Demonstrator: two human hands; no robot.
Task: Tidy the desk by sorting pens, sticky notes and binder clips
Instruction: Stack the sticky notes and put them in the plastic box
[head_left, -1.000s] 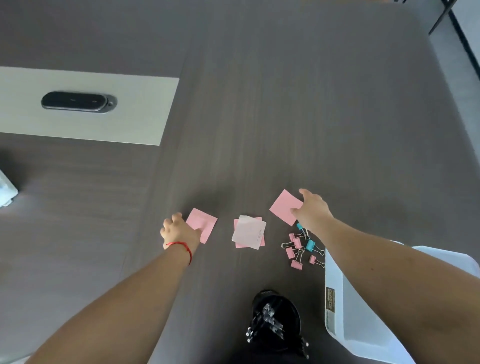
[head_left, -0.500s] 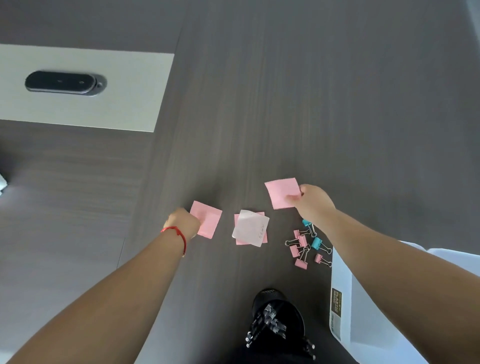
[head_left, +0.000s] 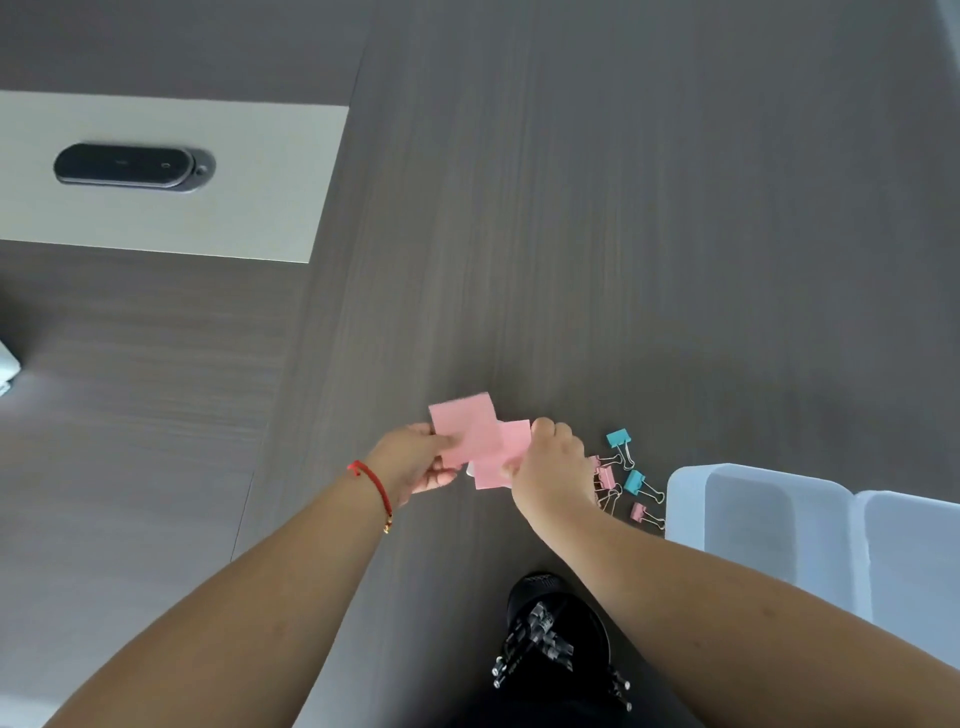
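My left hand (head_left: 415, 462), with a red string at the wrist, pinches a pink sticky note (head_left: 465, 428). My right hand (head_left: 553, 467) grips a second pink sticky note (head_left: 511, 447) that overlaps the first. Both notes hover over the middle pile, which is mostly hidden beneath them. Several pink and blue binder clips (head_left: 626, 480) lie scattered just right of my right hand. A black mesh pen cup (head_left: 556, 631) holding several pens stands near the front edge between my forearms.
A translucent white divided organiser tray (head_left: 779, 525) sits at the right, next to the clips. A pale inset panel (head_left: 156, 176) with a dark oval device lies at the far left. The dark wood desk (head_left: 623, 234) stretches beyond.
Both hands lifted their pink notes off the desk and brought them together over the middle pile; the left note moved right, the right note moved left. The camera tilted, showing more of the tray.
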